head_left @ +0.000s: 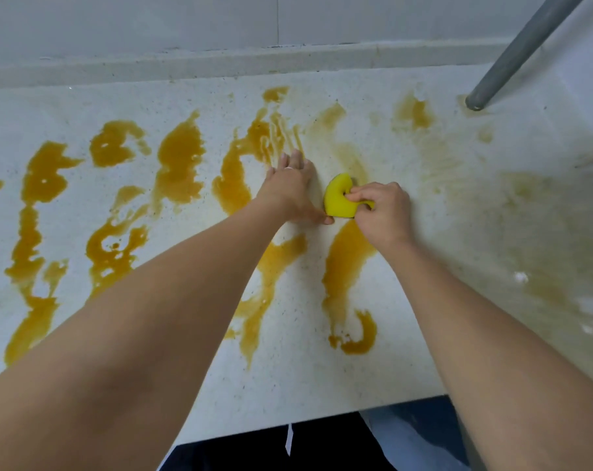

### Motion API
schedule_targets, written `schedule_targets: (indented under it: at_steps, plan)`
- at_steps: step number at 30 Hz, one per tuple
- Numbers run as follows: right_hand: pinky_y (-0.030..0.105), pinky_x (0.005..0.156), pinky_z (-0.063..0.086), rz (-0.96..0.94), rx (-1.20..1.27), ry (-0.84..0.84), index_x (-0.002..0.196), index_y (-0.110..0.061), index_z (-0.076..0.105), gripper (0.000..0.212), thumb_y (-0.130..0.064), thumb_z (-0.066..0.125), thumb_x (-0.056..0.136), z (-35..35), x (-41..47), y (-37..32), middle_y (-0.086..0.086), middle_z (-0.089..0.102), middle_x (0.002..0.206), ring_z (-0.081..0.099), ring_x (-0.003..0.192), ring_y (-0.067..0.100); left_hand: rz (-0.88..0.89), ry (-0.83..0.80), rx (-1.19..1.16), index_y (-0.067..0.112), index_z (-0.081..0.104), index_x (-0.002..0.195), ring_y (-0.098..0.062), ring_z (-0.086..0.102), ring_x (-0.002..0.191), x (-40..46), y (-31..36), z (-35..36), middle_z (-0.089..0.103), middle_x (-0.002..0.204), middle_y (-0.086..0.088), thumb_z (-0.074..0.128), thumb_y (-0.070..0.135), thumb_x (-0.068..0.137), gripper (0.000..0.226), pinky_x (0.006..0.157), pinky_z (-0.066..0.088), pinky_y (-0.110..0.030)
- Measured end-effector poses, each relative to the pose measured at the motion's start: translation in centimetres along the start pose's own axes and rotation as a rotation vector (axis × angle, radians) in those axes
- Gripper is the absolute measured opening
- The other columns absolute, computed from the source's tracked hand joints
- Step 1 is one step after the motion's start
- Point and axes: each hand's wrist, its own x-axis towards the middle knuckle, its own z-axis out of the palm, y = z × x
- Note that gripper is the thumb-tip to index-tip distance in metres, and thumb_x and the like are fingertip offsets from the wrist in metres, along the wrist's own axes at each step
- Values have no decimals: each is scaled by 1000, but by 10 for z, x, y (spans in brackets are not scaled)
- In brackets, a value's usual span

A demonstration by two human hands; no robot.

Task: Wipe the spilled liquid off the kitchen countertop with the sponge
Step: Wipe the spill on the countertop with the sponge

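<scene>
two bare forearms reach in from the near edge, at about 7 and 5 o'clock, and meet near the middle of the pale speckled desk. below the desk's near edge, at 6 o'clock, dark clothing shows.

orange-brown spilled liquid lies in thick streaks across the desk, one long streak running from just under the right wrist toward 6 o'clock and ending in a hook, another passing under the left forearm. more heavy patches fill the 8 to 10 o'clock side.

the right hand has its fingers curled round the yellow sponge and pinches it, so the sponge bends into an arch and stands on the desk near the centre. the left hand lies flat on the desk just beside the sponge at its 9 o'clock side, fingers straight and pointing toward 12 o'clock, thumb stretched out along the sponge's near corner; whether the thumb touches it i cannot tell. a pale ring sits on one finger.

toward 1 to 3 o'clock the liquid is only thin, smeared and faint. a grey metal pipe comes down at a slant to the desk at 1 o'clock. beyond, at 12 o'clock, a low ledge and a pale wall close off the desk.
</scene>
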Motion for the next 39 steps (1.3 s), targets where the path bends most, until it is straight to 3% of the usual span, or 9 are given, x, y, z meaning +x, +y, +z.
schedule_targets:
  at_steps: [3,8,14,17,22,26,31,36,39]
  plan:
    - [21,79,34,-78,-45,-36,93,-7,74,36,-5,48,68,-6,-24,3,15,67,97,57,90,34,20,-19,-3,11,5,151,-26,-9,146,-13,1,6,-9,159,-10,73,58,68,117,118,4,-41]
    - [33,86,41,120,-169,40,109,-10,68,36,0,55,77,-19,-25,7,20,57,104,54,100,37,23,-32,-14,14,-1,152,-26,-14,146,-22,-3,10,-15,158,-8,68,57,74,113,118,-2,-40]
    - [34,91,30,118,-339,-58,115,-28,64,35,-17,53,84,-24,-41,-1,7,59,107,47,108,30,21,-40,-19,14,-1,152,-26,-14,146,-21,-2,9,-14,158,-8,69,57,73,114,117,-2,-41]
    - [34,87,39,244,-265,9,117,-18,64,35,-12,55,83,-30,-44,2,15,58,110,51,106,33,35,-31,-25,14,1,152,-28,-14,145,-21,-2,9,-14,158,-9,70,56,73,113,117,-3,-42]
    - [30,80,42,100,-170,-114,115,-13,64,34,-14,59,82,-16,-61,-13,14,57,109,54,103,30,29,-28,-19,13,3,152,-28,-13,146,-20,-1,10,-12,158,-10,71,56,71,114,117,-2,-42]
    - [32,83,42,313,-213,12,123,-11,58,37,-17,54,87,-29,-59,-2,16,52,118,52,107,30,45,-20,-21,12,4,152,-29,-13,145,-22,-2,10,-12,158,-10,70,54,74,111,117,-2,-42]
    - [31,88,41,80,-170,-151,113,-4,62,34,-19,59,82,-9,-74,-22,14,57,115,52,107,29,22,-16,-18,10,6,152,-29,-9,146,-25,3,10,-8,158,-11,69,51,77,106,119,6,-42]
    - [32,87,41,241,-266,-22,112,-5,62,30,-14,56,84,-34,-69,3,17,56,116,51,109,31,-8,20,-26,12,20,149,-31,2,145,-40,5,22,4,157,-10,66,52,79,93,117,18,-46]
    - [32,85,40,43,-175,-121,99,-3,67,30,-18,59,74,-17,-91,-13,18,61,105,55,101,33,-28,27,-44,11,15,150,-30,-3,146,-54,9,30,-3,159,-10,59,39,88,81,118,16,-44]
